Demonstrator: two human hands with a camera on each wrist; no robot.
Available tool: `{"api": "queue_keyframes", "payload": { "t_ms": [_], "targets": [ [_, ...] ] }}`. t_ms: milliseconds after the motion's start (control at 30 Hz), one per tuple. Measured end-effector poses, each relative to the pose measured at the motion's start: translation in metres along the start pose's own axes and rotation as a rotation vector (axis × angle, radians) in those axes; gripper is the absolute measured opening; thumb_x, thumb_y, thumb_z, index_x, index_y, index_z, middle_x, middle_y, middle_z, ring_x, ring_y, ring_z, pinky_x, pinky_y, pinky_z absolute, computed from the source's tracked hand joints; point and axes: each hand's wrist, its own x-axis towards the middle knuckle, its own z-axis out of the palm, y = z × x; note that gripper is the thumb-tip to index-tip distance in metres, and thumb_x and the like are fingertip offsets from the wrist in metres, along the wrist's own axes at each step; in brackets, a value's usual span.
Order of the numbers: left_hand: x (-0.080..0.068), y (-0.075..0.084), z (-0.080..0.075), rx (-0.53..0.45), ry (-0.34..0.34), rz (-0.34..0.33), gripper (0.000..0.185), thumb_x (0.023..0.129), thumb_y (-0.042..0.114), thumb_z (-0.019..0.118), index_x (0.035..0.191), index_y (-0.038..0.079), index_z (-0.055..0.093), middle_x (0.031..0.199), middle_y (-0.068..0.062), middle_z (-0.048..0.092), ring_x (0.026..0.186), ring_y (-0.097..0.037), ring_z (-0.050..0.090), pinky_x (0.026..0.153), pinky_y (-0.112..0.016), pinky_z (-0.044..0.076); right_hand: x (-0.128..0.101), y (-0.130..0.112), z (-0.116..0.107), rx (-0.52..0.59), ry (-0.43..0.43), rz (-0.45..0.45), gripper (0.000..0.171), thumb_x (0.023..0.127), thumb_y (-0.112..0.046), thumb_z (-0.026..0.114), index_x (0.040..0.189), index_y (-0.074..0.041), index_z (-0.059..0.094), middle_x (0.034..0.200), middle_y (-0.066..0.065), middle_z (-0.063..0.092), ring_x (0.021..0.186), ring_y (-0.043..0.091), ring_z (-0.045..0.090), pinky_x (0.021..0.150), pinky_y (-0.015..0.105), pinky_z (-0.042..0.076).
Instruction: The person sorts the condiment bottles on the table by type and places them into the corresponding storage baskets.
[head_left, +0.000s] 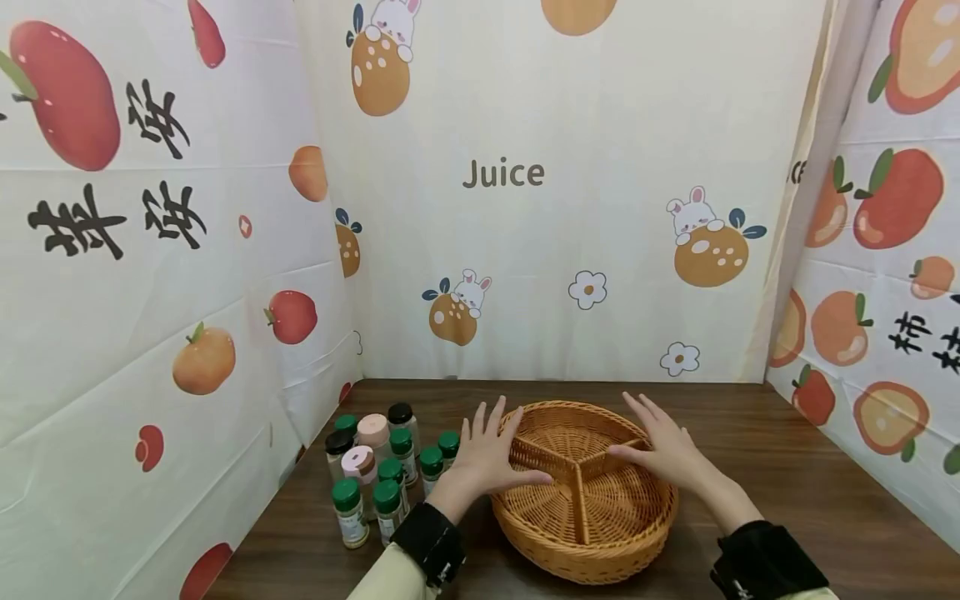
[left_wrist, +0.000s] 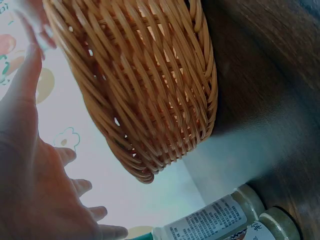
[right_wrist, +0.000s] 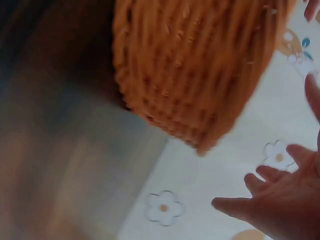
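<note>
Both hands flank the divided wicker basket [head_left: 585, 492]; left hand [head_left: 491, 458] and right hand [head_left: 663, 450] hover with fingers released, spread; judging by this, gripping the rim comes next; spice jars [head_left: 378, 475] wait beside.

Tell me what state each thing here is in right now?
Round woven wicker basket: upright on the table, three compartments, all empty.
Green-capped spice bottles: upright, capped, clustered left of the basket.
Left hand: fingers spread, at the basket's left rim.
Right hand: fingers spread, over the right rim.

Honey-tan woven basket [head_left: 592, 533], dark brown woodgrain table [head_left: 787, 467], mostly green-capped jars [head_left: 386, 492], and cream backdrop [head_left: 570, 250] with orange fruit and bunnies.
</note>
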Motion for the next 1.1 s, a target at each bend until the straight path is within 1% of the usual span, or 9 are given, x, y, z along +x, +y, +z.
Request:
{"api": "queue_keyframes", "payload": {
  "t_ms": [133,233,367,467,567,700,867,1000,1100],
  "targets": [
    [-0.006,-0.002,-0.004,-0.042,0.004,0.009,0.112,0.074,0.083,0.061,0.161,0.03,0.015,0.17,-0.006,0.006,0.155,-0.039,0.008,0.121,-0.063,0.016,-0.004,0.017,0.001,0.149,0.054,0.06,0.085,0.095,-0.042,0.065,0.158,-0.004,0.021,0.158,0.037,0.016,0.141,0.061,0.021,0.103,0.08,0.024],
    [-0.01,-0.005,-0.005,-0.08,0.015,0.008,0.111,0.074,0.083,0.061,0.161,0.031,0.015,0.17,-0.006,0.007,0.155,-0.04,0.009,0.121,-0.063,0.018,-0.006,0.028,0.004,0.28,0.037,0.175,0.082,0.1,-0.043,0.058,0.16,-0.007,0.014,0.161,0.035,0.012,0.144,0.059,0.016,0.108,0.077,0.021],
    [-0.015,-0.006,-0.008,-0.121,0.032,0.024,0.11,0.075,0.081,0.062,0.161,0.031,0.014,0.17,-0.006,0.007,0.155,-0.04,0.008,0.12,-0.062,0.02,-0.008,0.044,0.011,0.457,0.017,0.325,0.077,0.105,-0.043,0.046,0.16,-0.007,0.008,0.161,0.034,0.011,0.147,0.055,0.015,0.115,0.069,0.02],
    [-0.019,-0.004,-0.01,-0.132,0.039,0.042,0.11,0.076,0.081,0.061,0.161,0.031,0.013,0.17,-0.005,0.006,0.155,-0.039,0.008,0.12,-0.062,0.021,-0.009,0.056,0.017,0.556,0.027,0.391,0.071,0.108,-0.04,0.039,0.159,-0.002,0.01,0.16,0.035,0.016,0.148,0.05,0.02,0.118,0.061,0.026],
    [-0.024,-0.002,-0.014,-0.136,0.048,0.056,0.109,0.077,0.081,0.06,0.161,0.032,0.011,0.17,-0.005,0.006,0.155,-0.039,0.009,0.119,-0.063,0.023,-0.01,0.063,0.024,0.646,0.012,0.454,0.067,0.109,-0.041,0.031,0.159,0.0,0.012,0.161,0.032,0.014,0.149,0.047,0.022,0.119,0.055,0.029],
    [-0.031,0.002,-0.019,-0.143,0.06,0.075,0.109,0.078,0.079,0.061,0.161,0.031,0.009,0.17,-0.005,0.006,0.155,-0.039,0.01,0.117,-0.064,0.026,-0.011,0.065,0.03,0.736,-0.021,0.492,0.066,0.109,-0.043,0.025,0.159,-0.001,0.013,0.162,0.031,0.01,0.149,0.048,0.02,0.118,0.055,0.03],
    [-0.04,0.004,-0.028,-0.17,0.083,0.09,0.109,0.079,0.078,0.061,0.161,0.031,0.008,0.17,-0.005,0.007,0.155,-0.04,0.01,0.115,-0.065,0.03,-0.011,0.063,0.034,0.75,-0.063,0.477,0.063,0.11,-0.038,0.023,0.158,0.0,0.012,0.162,0.031,0.011,0.148,0.05,0.02,0.117,0.057,0.031],
    [-0.052,0.003,-0.037,-0.226,0.098,0.089,0.108,0.079,0.078,0.061,0.161,0.032,0.008,0.17,-0.003,0.006,0.156,-0.039,0.007,0.115,-0.065,0.028,-0.01,0.063,0.036,0.754,-0.089,0.485,0.063,0.11,-0.038,0.022,0.158,0.001,0.01,0.161,0.032,0.009,0.148,0.051,0.018,0.118,0.059,0.029],
    [-0.062,0.001,-0.046,-0.269,0.123,0.085,0.106,0.08,0.076,0.061,0.161,0.034,0.007,0.17,-0.001,0.005,0.156,-0.037,0.004,0.115,-0.067,0.028,-0.005,0.064,0.037,0.791,-0.112,0.481,0.061,0.111,-0.034,0.02,0.158,0.002,0.007,0.161,0.033,0.007,0.148,0.051,0.016,0.118,0.059,0.028]
  ]
}}
